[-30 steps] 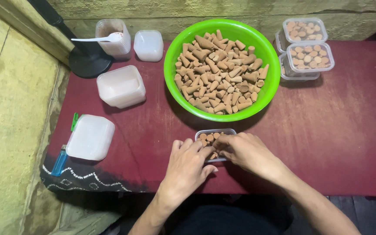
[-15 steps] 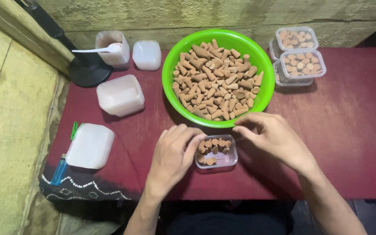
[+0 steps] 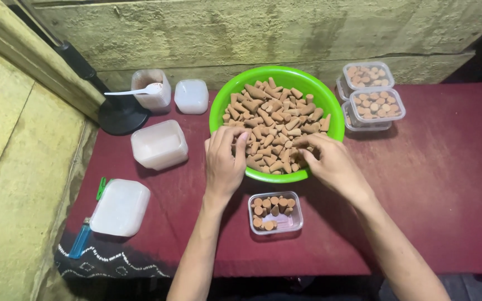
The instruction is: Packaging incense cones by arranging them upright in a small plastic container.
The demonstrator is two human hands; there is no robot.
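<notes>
Incense cones [image 3: 274, 120]: we see a heap of brown, tapered cones filling the bowl at the upper middle of the frame.
Green bowl [image 3: 330, 111]: round, bright green plastic, standing on the dark red tabletop [image 3: 436, 200] just above the small tray.
Left hand [image 3: 224, 161]: we see it lying over the bowl's lower left rim, palm down, fingers curled narrow onto the cones; whether a cone is pinched under them we cannot tell.
Right hand [image 3: 330, 161]: it reaches in over the lower right rim, fingertips drawn together on the cones near the middle of the heap; what it holds, if anything, is hidden from us.
Small clear tray [image 3: 275, 212]: rectangular, lidless, at the lower middle of the frame between our two forearms, just below the bowl; about a dozen cones stand or lie in its upper and left part, the lower right part bare.
Filled trays [image 3: 372, 97]: we count a stack of clear lidded boxes packed with cones, right of the bowl and near its rim.
White lids and boxes: one upside-down translucent box [image 3: 159, 144] left of the bowl, one smaller [image 3: 191, 96] at upper left of the bowl, one white box [image 3: 120, 207] at lower left.
Cup with spoon [image 3: 150, 89]: a clear container at upper left, a white plastic spoon laid across its top.
Lighters: a green one [image 3: 101, 188] and a blue one [image 3: 80, 238] at the lower left edge of the cloth.
Black stand base [image 3: 121, 114]: round, at upper left, beside the cup.
</notes>
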